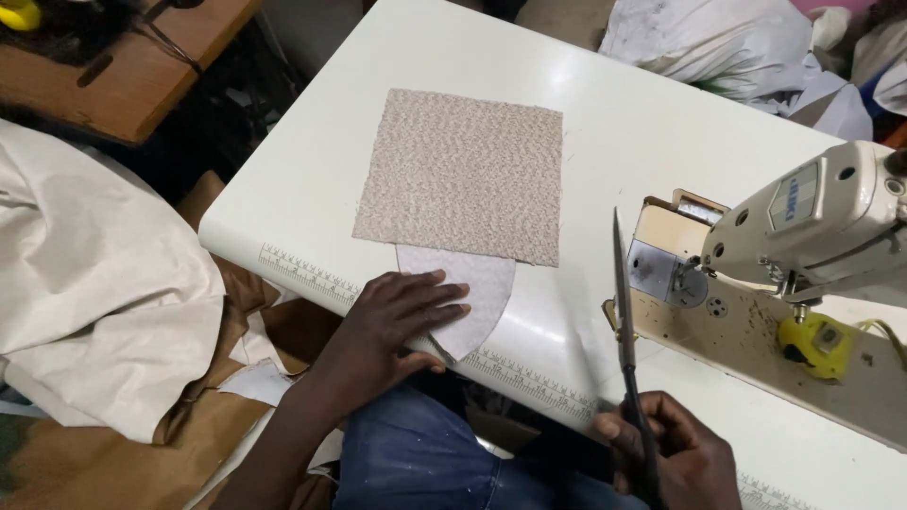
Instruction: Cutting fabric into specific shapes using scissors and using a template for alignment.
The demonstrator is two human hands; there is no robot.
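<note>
Flat under left fingers [430, 295]: rounded piece [477, 288].

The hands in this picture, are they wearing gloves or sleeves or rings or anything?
No gloves. The left hand and right hand are both bare, and I can see no rings, watch or bracelet. The left forearm is bare too, with no sleeve showing as far as the picture reaches. The only clothing in view is blue denim trousers on the person's lap.

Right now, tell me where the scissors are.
The scissors are in the right hand, blades closed and pointing away, between the curved grey piece and the sewing machine.
</note>
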